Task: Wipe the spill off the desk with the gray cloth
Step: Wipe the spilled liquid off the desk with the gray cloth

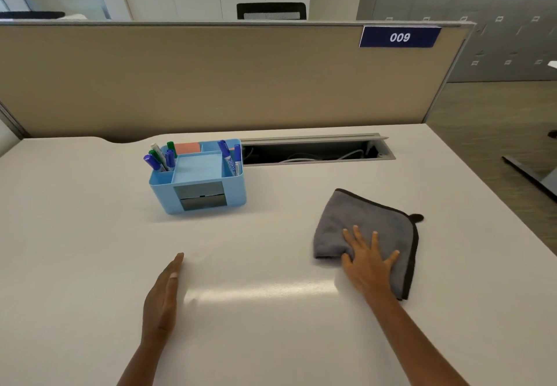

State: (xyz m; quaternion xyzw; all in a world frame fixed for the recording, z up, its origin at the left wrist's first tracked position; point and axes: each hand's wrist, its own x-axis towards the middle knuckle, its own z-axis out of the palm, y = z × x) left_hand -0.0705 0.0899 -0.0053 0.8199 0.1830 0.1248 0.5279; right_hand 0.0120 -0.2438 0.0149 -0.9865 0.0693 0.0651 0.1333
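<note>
On the white desk [90,235], the gray cloth [361,222] lies right of the blue organizer [197,180], right hand [366,260] flat atop it, ungripped, left hand [162,298] open; an unpinned fold could bunch, smearing any spill.

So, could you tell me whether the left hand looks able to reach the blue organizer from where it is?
Probably yes: the left hand rests edge-on on the desk, and only bare surface lies between it and the blue organizer. The right hand is off on the gray cloth.
</note>
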